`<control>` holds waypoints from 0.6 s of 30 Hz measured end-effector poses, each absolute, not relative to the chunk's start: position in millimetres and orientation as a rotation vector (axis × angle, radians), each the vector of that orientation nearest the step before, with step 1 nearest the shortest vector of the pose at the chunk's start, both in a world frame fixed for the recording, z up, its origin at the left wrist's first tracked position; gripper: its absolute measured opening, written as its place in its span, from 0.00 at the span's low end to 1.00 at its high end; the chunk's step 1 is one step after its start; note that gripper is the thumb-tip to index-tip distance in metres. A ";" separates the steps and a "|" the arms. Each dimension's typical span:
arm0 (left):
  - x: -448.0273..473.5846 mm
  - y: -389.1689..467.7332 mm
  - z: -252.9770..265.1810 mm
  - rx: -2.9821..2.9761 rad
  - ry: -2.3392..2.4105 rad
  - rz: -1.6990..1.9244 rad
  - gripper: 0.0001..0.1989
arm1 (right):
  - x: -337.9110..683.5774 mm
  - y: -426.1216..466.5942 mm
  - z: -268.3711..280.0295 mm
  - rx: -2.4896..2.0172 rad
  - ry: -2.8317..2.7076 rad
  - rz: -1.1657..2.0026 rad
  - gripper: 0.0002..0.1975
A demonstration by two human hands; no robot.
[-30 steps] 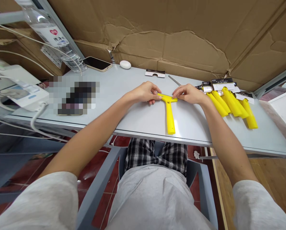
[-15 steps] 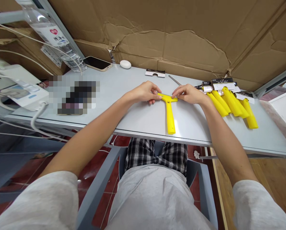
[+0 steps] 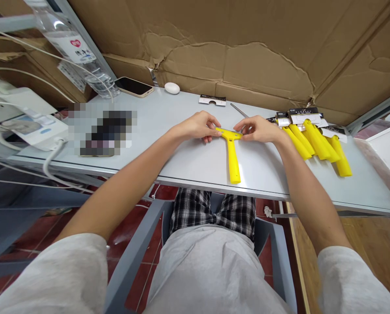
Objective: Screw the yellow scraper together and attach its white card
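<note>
A yellow T-shaped scraper (image 3: 232, 157) lies flat on the pale grey table (image 3: 168, 131), its handle pointing toward me. My left hand (image 3: 198, 126) pinches the left end of its crossbar. My right hand (image 3: 258, 129) pinches the right end, fingertips on the head. Both hands rest on the tabletop.
Several finished yellow scrapers (image 3: 315, 141) with black-and-white label cards lie at the right. One label card (image 3: 212, 100) and a thin metal rod (image 3: 239, 109) lie behind my hands. A phone (image 3: 134, 87), a white oval case (image 3: 172, 88), a water bottle (image 3: 77, 52) and cables are at the left.
</note>
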State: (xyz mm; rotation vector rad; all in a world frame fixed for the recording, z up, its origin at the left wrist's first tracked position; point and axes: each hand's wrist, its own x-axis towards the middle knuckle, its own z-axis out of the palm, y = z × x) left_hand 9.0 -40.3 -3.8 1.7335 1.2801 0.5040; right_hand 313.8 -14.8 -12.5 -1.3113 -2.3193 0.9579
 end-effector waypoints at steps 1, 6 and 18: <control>9.2 -40.5 -3.9 1.735 1.281 0.504 0.21 | 313.1 -15.3 -12.0 -1.310 -2.323 0.963 0.31; 7.6 -41.2 -1.5 1.749 1.274 0.502 0.24 | 309.9 -15.0 -14.1 -1.358 -2.314 0.931 0.33; -22.1 -20.7 -1.7 1.981 1.560 0.712 0.15 | 312.0 -10.4 -19.1 -1.345 -2.280 0.945 0.34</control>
